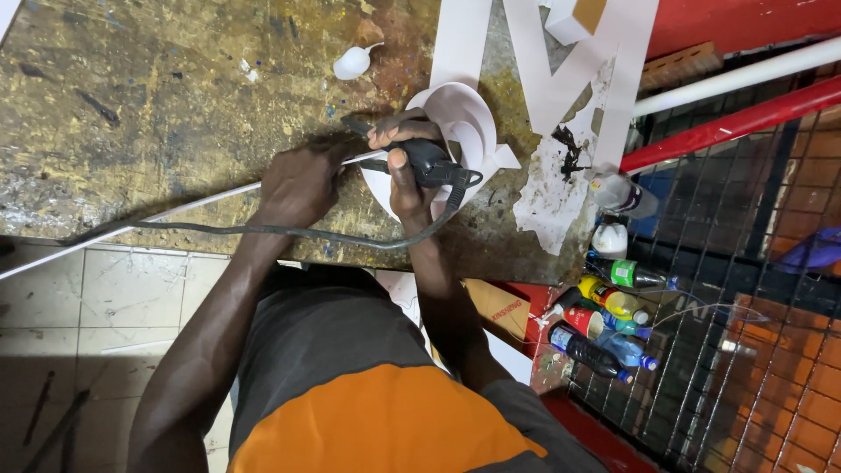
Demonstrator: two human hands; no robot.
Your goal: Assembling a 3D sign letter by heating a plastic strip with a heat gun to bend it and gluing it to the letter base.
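A single view, from a camera worn on the person's head, looks almost straight down and slightly forward, close over the work. The stained worktop [158,105] fills the frame from nine o'clock round to one o'clock, its near edge crossing the middle. The person's own torso and forearms rise from six o'clock; the left hand [298,186] and right hand [405,162] sit near centre. A tiled floor [114,298] shows at eight o'clock, a wire grille [745,263] with bottles at four o'clock
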